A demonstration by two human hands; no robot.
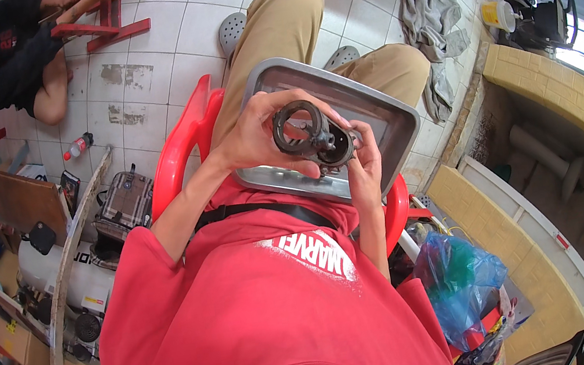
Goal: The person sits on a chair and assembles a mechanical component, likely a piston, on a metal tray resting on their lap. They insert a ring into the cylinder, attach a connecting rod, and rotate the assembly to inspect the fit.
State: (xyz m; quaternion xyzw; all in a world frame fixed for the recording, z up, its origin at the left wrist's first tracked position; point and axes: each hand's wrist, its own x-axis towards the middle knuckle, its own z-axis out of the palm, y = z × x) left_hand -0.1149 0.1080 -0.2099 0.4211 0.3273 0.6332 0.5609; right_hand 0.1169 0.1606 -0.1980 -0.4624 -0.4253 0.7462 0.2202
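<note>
Over the tray on my lap, both hands hold a dark, greasy metal part [300, 150] with a round open ring at one end and a second rounded opening beside it. My left hand [256, 137] wraps around the ring side, its thumb underneath and its fingers behind. On the other side, my right hand [366, 164] pinches the edge near the second opening. A grey metal tray [386, 118] with raised walls lies across my thighs below the part. What is inside the tray behind my hands is partly hidden.
I sit on a red plastic chair [169, 171]. Another person [9, 80] sits at the upper left beside a red stool [112, 27]. A bottle [78, 146] and a grey cloth [431, 17] lie on the tiles. Right of me are a blue plastic bag [462, 278] and a yellow-tiled ledge [547, 83].
</note>
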